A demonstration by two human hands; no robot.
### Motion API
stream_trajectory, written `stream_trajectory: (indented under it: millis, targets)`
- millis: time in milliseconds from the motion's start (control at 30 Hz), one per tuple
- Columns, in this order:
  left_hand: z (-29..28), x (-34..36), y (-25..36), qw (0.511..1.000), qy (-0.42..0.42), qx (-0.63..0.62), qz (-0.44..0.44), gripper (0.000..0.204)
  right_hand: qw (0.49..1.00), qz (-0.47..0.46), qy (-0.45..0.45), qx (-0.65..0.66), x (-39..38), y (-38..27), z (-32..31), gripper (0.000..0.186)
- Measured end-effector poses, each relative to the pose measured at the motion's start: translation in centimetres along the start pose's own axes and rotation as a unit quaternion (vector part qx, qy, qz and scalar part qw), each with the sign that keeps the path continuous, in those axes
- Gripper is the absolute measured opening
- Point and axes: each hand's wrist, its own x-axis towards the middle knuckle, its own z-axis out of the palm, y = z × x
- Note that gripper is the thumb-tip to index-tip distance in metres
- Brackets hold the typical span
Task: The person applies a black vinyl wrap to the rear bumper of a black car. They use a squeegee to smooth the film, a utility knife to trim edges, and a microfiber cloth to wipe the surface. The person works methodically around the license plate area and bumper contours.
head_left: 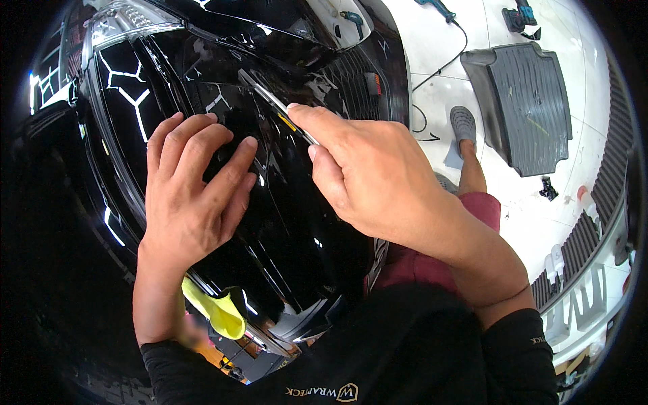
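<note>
The right hand [378, 179], its grip pinching a slim silver metal cutter [270, 98] beside the loosely spread left hand [192, 189], could score the glossy black car panel [297, 192] through excess pressure.

At the bottom centre of the frame, a row of pale capital letters [310, 392] stands upside down on the black shirt [418, 344], with a gold-edged angular emblem [347, 392] at its right end. Smaller pale letters [538, 340] stand on the sleeve [509, 351] at lower right. Near the upper centre, the cutter [273, 102] bears a yellow label [287, 121], too small to read.
</note>
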Motion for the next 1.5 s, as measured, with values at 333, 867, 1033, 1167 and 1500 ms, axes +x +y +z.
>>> stream_trajectory:
  millis: [333, 867, 1033, 1167, 1500]
  targets:
    - [0.7, -1.7, 1.1, 0.999, 0.031, -0.002, -0.007, 0.032, 1.0, 0.014, 0.0, 0.02, -1.5, -0.5, 0.8, 0.038]
    - [0.8, -2.0, 1.8, 0.999, 0.032, 0.005, -0.009, 0.034, 0.999, 0.003, 0.029, 0.017, -2.9, -0.9, 1.6, 0.04]
    - [0.8, -2.1, 1.7, 0.999, 0.031, -0.003, -0.009, 0.035, 1.0, 0.006, 0.02, -0.005, -3.4, -1.1, 1.6, 0.04]
    - [0.6, -2.0, 1.7, 1.0, 0.025, -0.005, -0.01, 0.033, 0.999, 0.0, 0.034, -0.01, -3.8, -1.2, 1.8, 0.041]
    - [1.0, -2.2, 1.6, 0.999, 0.038, -0.008, -0.013, 0.032, 0.999, 0.028, 0.024, 0.0, -4.4, -1.8, 2.1, 0.042]
